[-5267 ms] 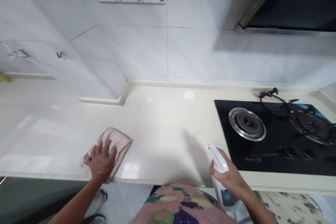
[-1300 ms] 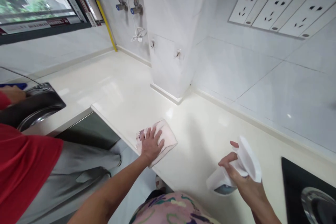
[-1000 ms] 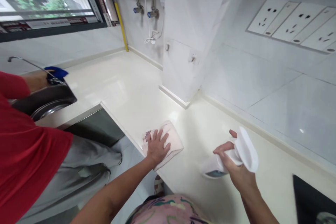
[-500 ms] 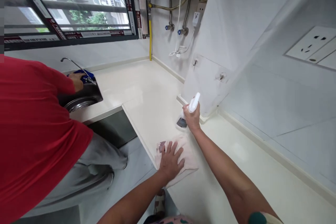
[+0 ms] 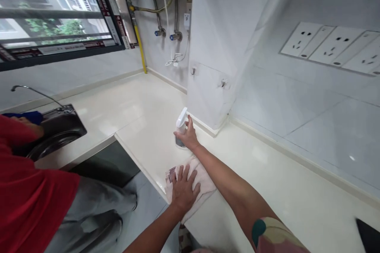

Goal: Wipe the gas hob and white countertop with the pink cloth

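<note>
My left hand (image 5: 184,189) lies flat on a folded pale pink cloth (image 5: 204,184), pressing it onto the cream stone countertop (image 5: 142,126) close to the front edge. My right hand (image 5: 187,136) is wrapped around a white spray bottle (image 5: 180,128). The bottle stands upright on the counter near the foot of a tiled pillar. Part of its base is hidden by my fingers.
A person in a red shirt and grey trousers (image 5: 35,189) works at a steel sink (image 5: 56,138) at left, one hand on a blue cloth (image 5: 28,117). Wall sockets (image 5: 334,49), pipes with valves (image 5: 169,35), a window and a black hob corner (image 5: 368,237) surround the counter.
My right hand has brought the spray bottle from the air down onto the counter by the pillar. My view has swung left from the hob, and my left hand keeps pressing the cloth.
</note>
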The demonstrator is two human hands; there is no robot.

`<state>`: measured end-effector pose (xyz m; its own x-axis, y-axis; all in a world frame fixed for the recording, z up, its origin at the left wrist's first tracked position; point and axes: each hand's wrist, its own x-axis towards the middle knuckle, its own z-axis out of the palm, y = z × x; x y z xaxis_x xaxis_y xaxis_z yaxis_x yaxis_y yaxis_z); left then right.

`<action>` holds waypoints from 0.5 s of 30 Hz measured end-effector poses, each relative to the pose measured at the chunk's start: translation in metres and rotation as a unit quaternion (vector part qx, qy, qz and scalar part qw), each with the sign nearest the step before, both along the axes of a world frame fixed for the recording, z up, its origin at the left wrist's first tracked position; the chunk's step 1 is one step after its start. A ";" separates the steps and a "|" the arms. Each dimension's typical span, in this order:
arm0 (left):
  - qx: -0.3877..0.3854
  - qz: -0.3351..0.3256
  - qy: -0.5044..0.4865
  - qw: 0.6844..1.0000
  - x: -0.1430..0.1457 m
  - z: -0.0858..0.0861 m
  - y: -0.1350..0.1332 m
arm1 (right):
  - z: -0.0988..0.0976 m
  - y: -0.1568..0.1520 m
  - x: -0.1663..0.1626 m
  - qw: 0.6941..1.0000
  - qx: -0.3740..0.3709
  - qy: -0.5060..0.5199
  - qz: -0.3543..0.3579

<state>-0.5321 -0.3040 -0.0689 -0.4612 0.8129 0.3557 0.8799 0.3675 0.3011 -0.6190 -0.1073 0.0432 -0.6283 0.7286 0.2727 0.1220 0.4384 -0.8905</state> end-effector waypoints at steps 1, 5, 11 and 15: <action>-0.005 -0.003 -0.002 1.000 -0.001 0.002 0.001 | -0.006 -0.003 0.011 0.999 0.024 -0.010 -0.019; -0.017 -0.012 -0.026 0.999 -0.005 0.008 0.002 | -0.050 -0.036 0.075 0.991 0.094 -0.047 -0.084; 0.006 -0.057 -0.028 0.998 -0.011 0.008 0.000 | -0.097 -0.094 0.179 0.962 0.211 -0.169 0.021; -0.027 -0.107 -0.006 0.994 0.004 0.005 -0.002 | -0.096 -0.103 0.224 0.953 0.236 -0.189 0.012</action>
